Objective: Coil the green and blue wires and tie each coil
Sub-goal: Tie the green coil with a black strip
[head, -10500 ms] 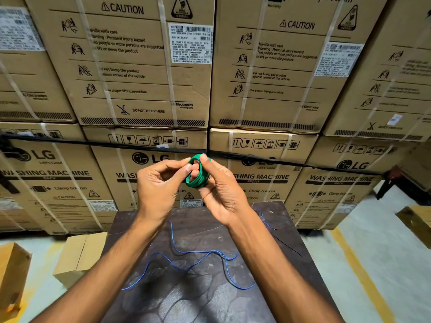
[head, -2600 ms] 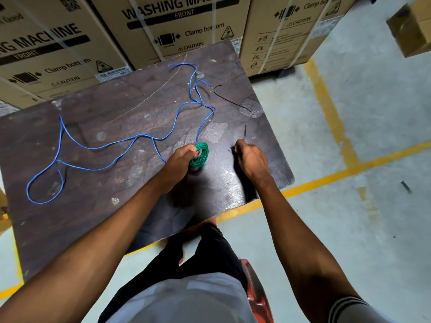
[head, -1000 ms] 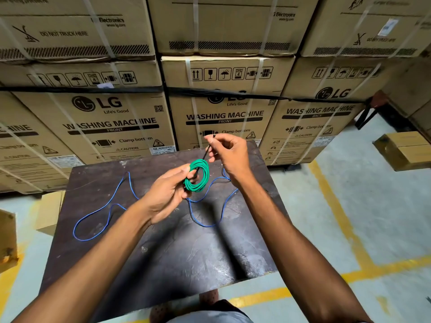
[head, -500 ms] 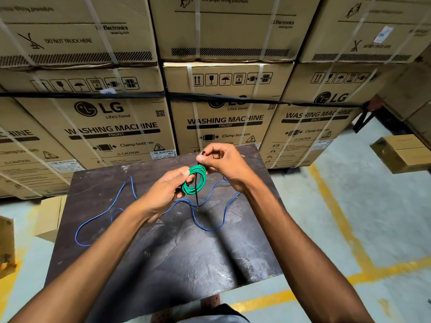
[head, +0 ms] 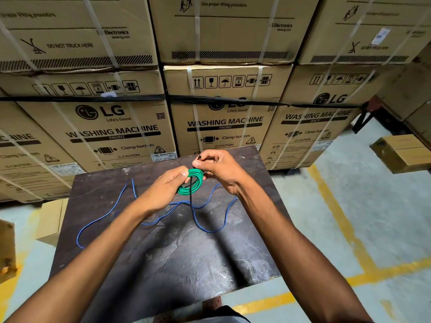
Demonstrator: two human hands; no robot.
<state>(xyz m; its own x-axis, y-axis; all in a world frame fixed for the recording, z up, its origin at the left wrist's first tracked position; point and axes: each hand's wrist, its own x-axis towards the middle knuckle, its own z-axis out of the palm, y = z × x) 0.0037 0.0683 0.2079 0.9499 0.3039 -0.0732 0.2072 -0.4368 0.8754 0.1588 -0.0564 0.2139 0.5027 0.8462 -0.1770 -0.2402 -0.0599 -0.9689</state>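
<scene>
Two hands are working above the far half of the desk (head: 168,264). Left hand (head: 163,190) is gripping the green coil (head: 190,185) by its left rim, fingers curled round the turns. Right hand (head: 219,169) is pinching the top end of a thin black tie (head: 191,194) between thumb and forefinger, just above the coil.

Green coil is being held off the desk, tilted, its open face turned toward the camera, long axis running lower left to upper right. Black tie is hanging roughly vertical, crossing the coil and dangling below it; cannot tell whether it is passing through the ring or only in front.

Blue wire (head: 210,229) is lying loose and uncoiled on the desk, wandering left to right across the far half, one loop reaching toward the left edge, another curving under the right wrist. Its ends are hard to make out.

Near half of the desk is showing bare dark surface between the forearms. Stacked cardboard boxes (head: 224,122) are standing right behind the far edge. Concrete floor (head: 349,206) with yellow lines is opening out to the right; a small box (head: 52,220) is sitting on the floor beside the left edge.
</scene>
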